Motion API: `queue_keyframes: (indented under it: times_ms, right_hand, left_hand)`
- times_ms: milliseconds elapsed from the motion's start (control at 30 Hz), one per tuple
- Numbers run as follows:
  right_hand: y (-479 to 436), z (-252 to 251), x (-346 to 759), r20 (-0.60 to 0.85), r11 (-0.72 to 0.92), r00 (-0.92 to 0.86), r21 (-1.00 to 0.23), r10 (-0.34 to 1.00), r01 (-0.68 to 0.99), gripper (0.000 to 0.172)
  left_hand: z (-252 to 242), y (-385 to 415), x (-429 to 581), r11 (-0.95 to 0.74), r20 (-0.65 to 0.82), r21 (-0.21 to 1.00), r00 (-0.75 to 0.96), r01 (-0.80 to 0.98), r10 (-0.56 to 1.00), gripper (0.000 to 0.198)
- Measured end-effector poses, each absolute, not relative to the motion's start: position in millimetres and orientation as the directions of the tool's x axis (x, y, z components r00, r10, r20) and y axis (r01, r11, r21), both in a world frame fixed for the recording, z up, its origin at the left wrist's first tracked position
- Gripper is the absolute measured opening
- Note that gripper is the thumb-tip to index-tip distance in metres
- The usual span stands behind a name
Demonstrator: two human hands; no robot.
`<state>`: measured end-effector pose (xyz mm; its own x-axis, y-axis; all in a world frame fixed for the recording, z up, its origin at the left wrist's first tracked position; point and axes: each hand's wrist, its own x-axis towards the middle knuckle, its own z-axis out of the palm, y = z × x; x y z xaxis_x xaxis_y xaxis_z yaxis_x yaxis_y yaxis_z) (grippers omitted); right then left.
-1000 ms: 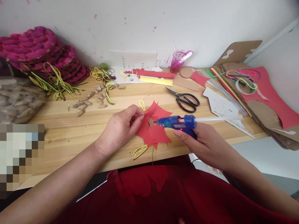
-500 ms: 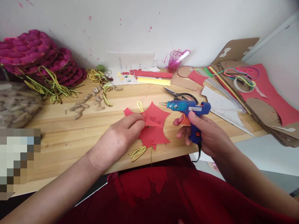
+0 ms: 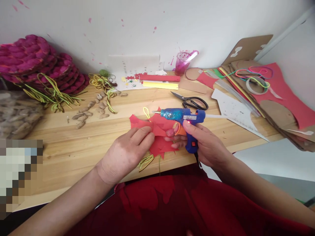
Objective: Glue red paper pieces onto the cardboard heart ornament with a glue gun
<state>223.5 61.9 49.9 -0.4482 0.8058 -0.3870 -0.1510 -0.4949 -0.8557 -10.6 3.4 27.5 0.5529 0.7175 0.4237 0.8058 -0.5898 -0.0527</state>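
In my right hand point(image 3: 206, 141) is a blue hot glue gun point(image 3: 182, 115), its metal nozzle pointing left over the red paper cutout point(image 3: 163, 147). A white glue stick point(image 3: 216, 116) pokes out of its back end, and my fingers lie around the orange trigger. My left hand point(image 3: 130, 147) is closed, its fingertips pinching the red paper near a yellow cord loop point(image 3: 146, 112). Green and yellow cord ends point(image 3: 146, 162) hang from the cutout's near side. What lies under my left fingers is hidden.
Black scissors point(image 3: 190, 100) lie behind the glue gun. Peanuts point(image 3: 92, 111) and cords point(image 3: 102, 85) are at the left, beside stacked magenta pieces point(image 3: 27, 55). A plastic cup point(image 3: 182, 64) stands by the wall. Cardboard point(image 3: 275, 113), red paper and tape point(image 3: 257, 88) crowd the right.
My right hand has moved left with the glue gun, bringing the nozzle over the red cutout near the yellow loop. My left hand still pinches the paper.
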Motion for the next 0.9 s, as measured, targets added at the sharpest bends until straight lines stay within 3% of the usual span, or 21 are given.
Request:
queue_keyframes:
  times_ms: [267,667,900]
  right_hand:
    - [60.4,54.1,222.6,-0.315,-0.425,-0.429,-0.885,0.847,-0.190,0.028]
    - [60.7,42.1,229.1,-0.280,-0.391,-0.475,-0.908,0.834,-0.151,0.027]
    - [63.0,48.1,222.6,-0.283,-0.397,-0.472,-0.903,0.835,-0.162,0.026]
  left_hand:
    - [17.1,1.7,-11.7,-0.512,0.491,0.072,0.416,0.856,0.765,0.034]
    - [17.3,4.3,-10.1,-0.548,0.509,0.017,0.465,0.836,0.724,0.026]
    - [18.4,2.8,-14.0,-0.569,0.531,-0.026,0.494,0.822,0.688,0.034]
